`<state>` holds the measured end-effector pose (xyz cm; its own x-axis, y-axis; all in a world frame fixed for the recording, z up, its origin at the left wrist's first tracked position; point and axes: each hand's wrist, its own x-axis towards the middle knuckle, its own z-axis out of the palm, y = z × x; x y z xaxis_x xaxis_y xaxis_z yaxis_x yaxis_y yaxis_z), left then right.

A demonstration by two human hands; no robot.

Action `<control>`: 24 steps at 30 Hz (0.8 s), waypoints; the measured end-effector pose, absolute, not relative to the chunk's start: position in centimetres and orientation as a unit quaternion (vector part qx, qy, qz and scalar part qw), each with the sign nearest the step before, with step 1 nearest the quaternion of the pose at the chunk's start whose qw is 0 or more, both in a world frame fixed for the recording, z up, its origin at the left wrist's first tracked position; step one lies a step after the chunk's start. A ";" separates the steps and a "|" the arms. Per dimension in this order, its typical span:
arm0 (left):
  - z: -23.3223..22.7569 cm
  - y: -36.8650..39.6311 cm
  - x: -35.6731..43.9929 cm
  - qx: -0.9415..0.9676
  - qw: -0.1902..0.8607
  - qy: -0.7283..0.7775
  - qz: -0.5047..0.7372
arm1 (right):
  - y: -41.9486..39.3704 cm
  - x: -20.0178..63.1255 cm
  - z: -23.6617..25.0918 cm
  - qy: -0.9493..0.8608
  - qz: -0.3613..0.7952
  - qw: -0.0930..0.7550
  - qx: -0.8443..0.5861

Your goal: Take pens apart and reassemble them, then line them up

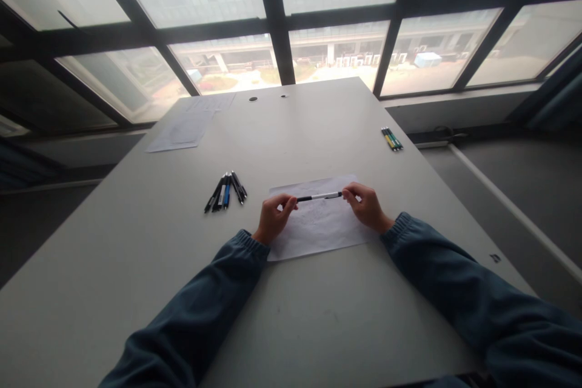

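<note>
A black-and-white pen (319, 196) is held level between both hands, just above a white sheet of paper (318, 227) with faint marks on it. My left hand (274, 217) pinches the pen's left end. My right hand (366, 206) pinches its right end. Both forearms in dark blue sleeves rest on the grey table (136, 254). The sheet lies flat under my hands near the table's middle.
Several pens (226, 191) lie fanned out left of the sheet. A few more pens (391, 138) lie near the table's right edge. Paper sheets (186, 127) sit at the far left corner. Large windows stand behind the table's far edge.
</note>
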<state>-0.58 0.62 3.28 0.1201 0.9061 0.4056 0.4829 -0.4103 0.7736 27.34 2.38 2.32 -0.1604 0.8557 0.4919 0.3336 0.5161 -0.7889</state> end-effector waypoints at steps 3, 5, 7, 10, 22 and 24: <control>3.4 0.6 -0.5 0.710 0.234 0.491 0.447 | 2.4 27.4 2.3 -0.717 0.262 0.500 -0.409; 3.5 0.5 -0.4 0.709 0.234 0.493 0.447 | 2.4 27.4 2.2 -0.717 0.261 0.503 -0.405; 3.5 0.5 -0.4 0.708 0.235 0.495 0.446 | 2.4 27.4 2.2 -0.717 0.262 0.505 -0.402; 3.5 0.5 -0.3 0.707 0.235 0.495 0.446 | 2.4 27.3 2.3 -0.718 0.262 0.505 -0.401; 3.8 0.5 -0.3 0.713 0.228 0.489 0.448 | 2.4 27.4 2.2 -0.721 0.261 0.495 -0.408; 3.8 0.5 -0.3 0.713 0.229 0.489 0.448 | 2.5 27.4 2.2 -0.722 0.262 0.493 -0.409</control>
<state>-0.27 0.49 3.82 0.1209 0.9022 0.4140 0.4914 -0.4168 0.7648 27.40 2.45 2.16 -0.1800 0.8484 0.4978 0.3316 0.5288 -0.7813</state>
